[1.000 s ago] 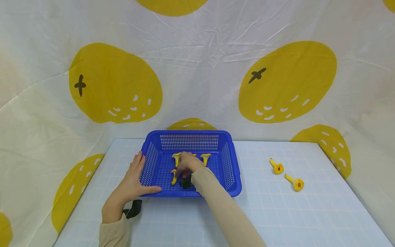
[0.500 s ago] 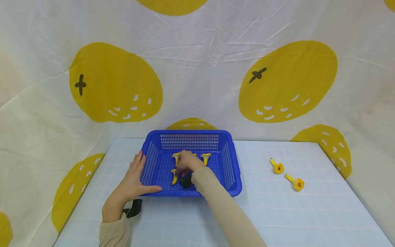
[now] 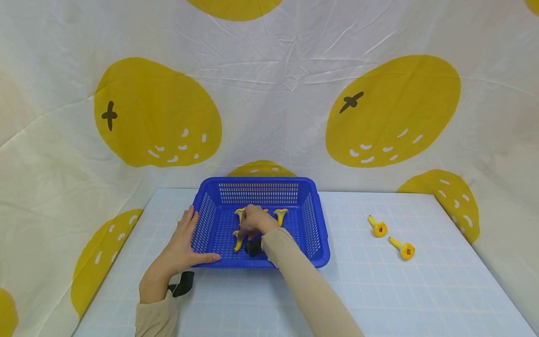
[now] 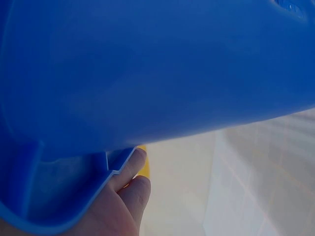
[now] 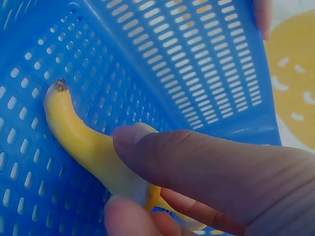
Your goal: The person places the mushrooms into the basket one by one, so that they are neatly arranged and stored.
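Observation:
A blue perforated plastic basket (image 3: 258, 182) stands at the back of the table. My left hand (image 3: 177, 252) rests on its front left corner, thumb along the front rim and straight fingers against the outer left side. In the left wrist view two fingers (image 4: 135, 196) show beyond the basket's rim. Inside the basket, my right hand (image 3: 257, 220) pinches a yellow chanterelle mushroom (image 5: 81, 142) between thumb and fingers, its curved stem close over the slotted floor. Two more chanterelles, one on the right (image 3: 280, 216) and one at the back left (image 3: 240, 213), lie near that hand; another is mostly hidden behind it.
Two chanterelles, a farther one (image 3: 378, 228) and a nearer one (image 3: 404, 250), lie on the pale checked tablecloth (image 3: 358, 290) right of the basket. Behind the table hangs a white curtain (image 3: 273, 112) printed with big yellow fruit. Dark camera mounts (image 3: 182, 283) sit under the wrists.

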